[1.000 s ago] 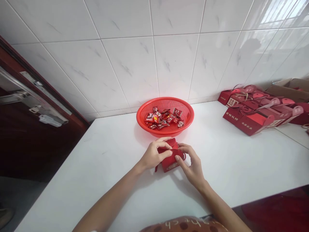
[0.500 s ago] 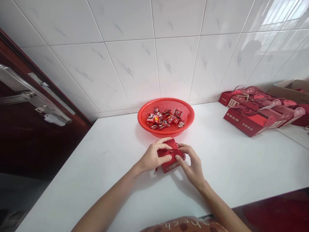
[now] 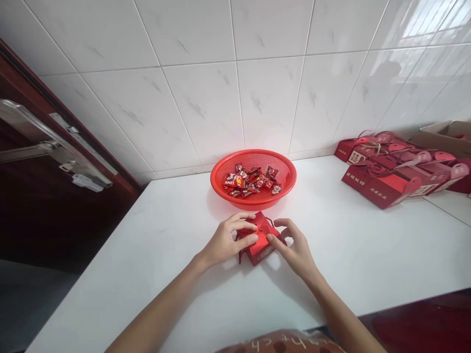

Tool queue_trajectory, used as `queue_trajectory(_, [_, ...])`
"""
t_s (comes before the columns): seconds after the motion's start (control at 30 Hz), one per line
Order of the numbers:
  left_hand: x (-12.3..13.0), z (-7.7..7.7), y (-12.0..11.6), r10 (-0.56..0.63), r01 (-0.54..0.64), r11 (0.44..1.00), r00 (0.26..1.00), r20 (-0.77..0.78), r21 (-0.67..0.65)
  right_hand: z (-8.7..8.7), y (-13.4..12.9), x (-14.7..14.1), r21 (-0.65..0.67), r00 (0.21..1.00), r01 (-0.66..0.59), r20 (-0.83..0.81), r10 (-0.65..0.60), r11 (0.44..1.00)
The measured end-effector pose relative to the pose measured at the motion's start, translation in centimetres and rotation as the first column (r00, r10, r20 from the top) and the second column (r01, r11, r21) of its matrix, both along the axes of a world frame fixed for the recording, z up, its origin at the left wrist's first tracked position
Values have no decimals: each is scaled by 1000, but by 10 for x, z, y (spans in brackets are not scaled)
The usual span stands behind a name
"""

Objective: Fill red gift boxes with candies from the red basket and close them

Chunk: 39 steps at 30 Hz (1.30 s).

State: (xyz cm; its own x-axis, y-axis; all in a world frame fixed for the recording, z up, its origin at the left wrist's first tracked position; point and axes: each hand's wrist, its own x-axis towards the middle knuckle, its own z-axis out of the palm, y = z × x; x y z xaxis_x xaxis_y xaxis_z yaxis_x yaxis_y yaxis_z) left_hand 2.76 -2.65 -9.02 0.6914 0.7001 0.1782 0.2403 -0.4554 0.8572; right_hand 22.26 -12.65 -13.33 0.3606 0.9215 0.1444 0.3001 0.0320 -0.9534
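Note:
A small red gift box (image 3: 260, 245) with a ribbon handle stands on the white table in front of me, its top flaps folded inward and lying low. My left hand (image 3: 224, 240) grips its left side, thumb on the front flap and fingers over the rear flap. At the right side, my right hand (image 3: 294, 247) holds the box with the thumb on the front flap and the index finger bent by the ribbon at the back corner. Just behind the box sits a red plastic basket (image 3: 217, 189) with several wrapped candies (image 3: 253, 181) inside.
Several red gift boxes (image 3: 382, 189) with ribbons are grouped on the right of the table (image 3: 176, 220), beside an open cardboard box (image 3: 437, 135). A tiled wall (image 3: 198, 113) rises behind. On the left is a dark door (image 3: 33, 206) with a metal handle.
The upright flaps of the gift box have come down and its top is now folded in. My right index finger has moved slightly away from the flaps.

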Motion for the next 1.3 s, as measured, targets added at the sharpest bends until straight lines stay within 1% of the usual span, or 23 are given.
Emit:
queue_trajectory(0.03, [1,-2,-3,10,-10,1000,1000,-4,29,2,0,2,-23,1000,-25,-5,25,999])
queue_trajectory(0.1, [2,-6,-6,15,-14,998,1000,-10,60,6,1,9,-85,993,-118,-25,116,989])
queue_trajectory(0.17, [1,-7,-7,2,-1,998,1000,-19,59,8,1,16,-157,972,-234,-66,227,959])
queue_trajectory(0.23, [0,-8,-5,-29,30,998,999,-26,47,8,1,24,-222,951,-309,-107,291,925])
queue_trajectory(0.3, [-2,-8,-2,-70,71,997,997,-34,35,7,1,32,-270,957,-288,-122,264,919])
queue_trajectory(0.37, [-3,-8,0,-103,104,994,994,-42,26,7,3,39,-304,969,-245,-86,230,921])
queue_trajectory(0.4, [-3,-7,1,-113,114,993,993,-44,25,8,4,41,-320,968,-249,-50,246,914])
queue_trajectory(0.47, [-2,-6,2,-121,122,992,992,-46,30,13,7,44,-350,939,-320,4,343,880])
queue_trajectory(0.53, [-2,-5,1,-119,121,992,991,-53,37,21,11,44,-336,905,-402,-9,424,852])
queue_trajectory(0.57, [-1,-5,0,-117,120,992,991,-57,40,26,13,43,-301,900,-425,-37,435,854])
queue_trajectory(0.67, [-1,-4,-2,-111,114,992,992,-59,62,39,20,34,-151,903,-428,-113,415,891])
queue_trajectory(0.73, [-1,-4,-3,-113,117,990,992,-58,78,43,25,27,-91,899,-431,-126,419,898])
queue_trajectory(0.83, [-4,-5,-4,-94,97,992,995,-35,76,41,32,17,-118,908,-419,-72,413,900])
queue_trajectory(0.9, [-8,-5,-3,-29,29,997,1000,10,75,38,33,13,-161,920,-390,-30,390,907])
queue_trajectory(0.93, [-11,-6,-2,29,-32,997,999,41,70,37,33,12,-177,924,-379,-22,382,908])
queue_trajectory(1.0, [-18,-7,1,174,-175,984,982,77,8,37,32,12,-194,925,-378,-27,380,905])
queue_trajectory(1.03, [-22,-8,2,232,-229,972,970,67,-50,36,31,12,-199,924,-380,-32,382,903])
queue_trajectory(1.07, [-26,-10,3,260,-253,960,965,39,-120,36,30,13,-202,924,-380,-34,382,903])
queue_trajectory(1.1, [-29,-11,4,252,-247,948,968,1,-199,36,30,13,-197,924,-379,-34,380,904])
queue_trajectory(1.17, [-33,-15,4,155,-160,921,987,-43,-356,35,30,13,-173,925,-378,-37,377,910])
queue_trajectory(1.2, [-34,-17,3,106,-111,901,994,-35,-420,34,30,13,-161,924,-381,-45,379,910])
queue_trajectory(1.23, [-34,-19,2,76,-75,881,997,-17,-466,33,31,13,-152,923,-384,-53,380,911])
queue_trajectory(1.3, [-31,-21,-1,77,-61,864,997,11,-499,31,32,12,-141,922,-388,-69,382,911])
